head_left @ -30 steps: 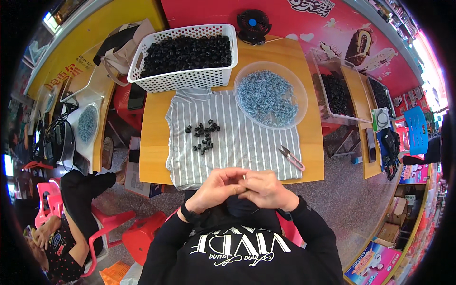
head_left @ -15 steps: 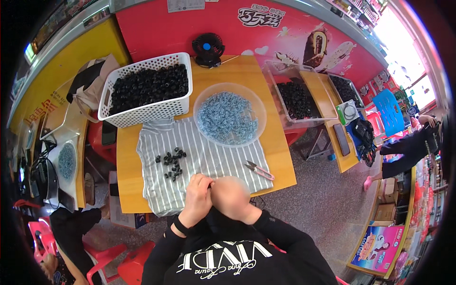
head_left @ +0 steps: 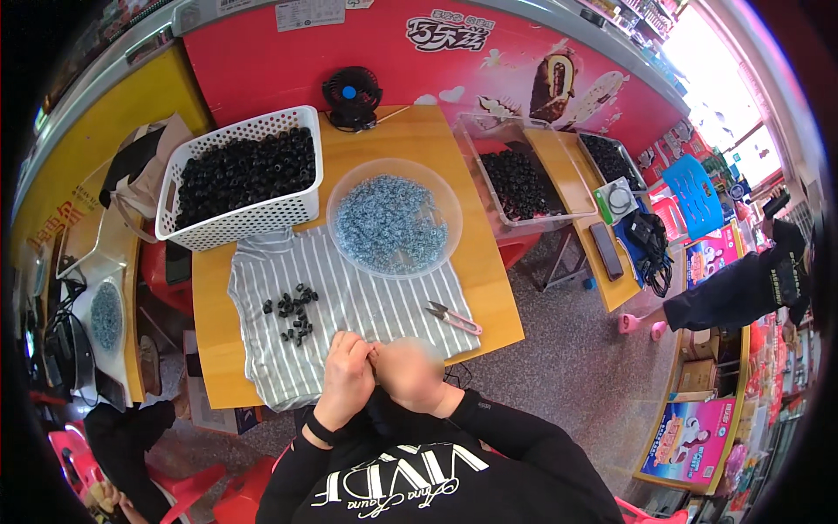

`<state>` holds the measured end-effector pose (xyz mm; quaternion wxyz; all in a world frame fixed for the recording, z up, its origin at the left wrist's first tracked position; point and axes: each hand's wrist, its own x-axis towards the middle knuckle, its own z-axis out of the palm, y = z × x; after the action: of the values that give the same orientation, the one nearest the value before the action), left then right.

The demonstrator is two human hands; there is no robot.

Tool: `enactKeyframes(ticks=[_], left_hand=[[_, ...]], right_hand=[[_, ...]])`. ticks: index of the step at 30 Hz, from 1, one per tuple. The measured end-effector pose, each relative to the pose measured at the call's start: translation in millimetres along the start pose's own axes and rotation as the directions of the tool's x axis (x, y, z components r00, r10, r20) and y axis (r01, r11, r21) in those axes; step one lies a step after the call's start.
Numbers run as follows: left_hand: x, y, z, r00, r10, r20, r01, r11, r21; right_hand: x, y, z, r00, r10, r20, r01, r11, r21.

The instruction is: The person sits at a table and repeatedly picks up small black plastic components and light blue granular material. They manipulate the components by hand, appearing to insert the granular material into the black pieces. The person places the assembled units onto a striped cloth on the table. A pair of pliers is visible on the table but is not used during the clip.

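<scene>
Both hands, left hand point(head_left: 346, 377) and right hand point(head_left: 410, 375), pinch fingers on something too small to identify at the wooden surface's point(head_left: 454, 262) near edge; best kept over the striped grey cloth point(head_left: 349, 306) there.

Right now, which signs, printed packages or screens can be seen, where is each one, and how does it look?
Red banner: behind the table, long, with white lettering and an ice-cream picture.
White paper sheets: top edge above the banner, rectangular.
Pink box: lower right on the floor, flat, with a picture.
Dark phone: side table at right, screen off.
</scene>
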<state>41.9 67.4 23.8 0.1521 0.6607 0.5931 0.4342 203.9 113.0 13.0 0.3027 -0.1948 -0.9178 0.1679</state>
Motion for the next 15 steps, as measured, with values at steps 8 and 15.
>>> enactKeyframes(ticks=[8,15], left_hand=[[4,-2,-5,1.000,-0.009,0.004,0.009,1.000,-0.017],[4,-13,-37,0.827,-0.312,0.468,0.562,0.426,-0.709]], right_hand=[[11,2,-1,0.994,0.019,-0.105,-0.010,0.996,0.085],[34,-14,-33,0.998,-0.040,0.057,0.031,0.990,0.137]])
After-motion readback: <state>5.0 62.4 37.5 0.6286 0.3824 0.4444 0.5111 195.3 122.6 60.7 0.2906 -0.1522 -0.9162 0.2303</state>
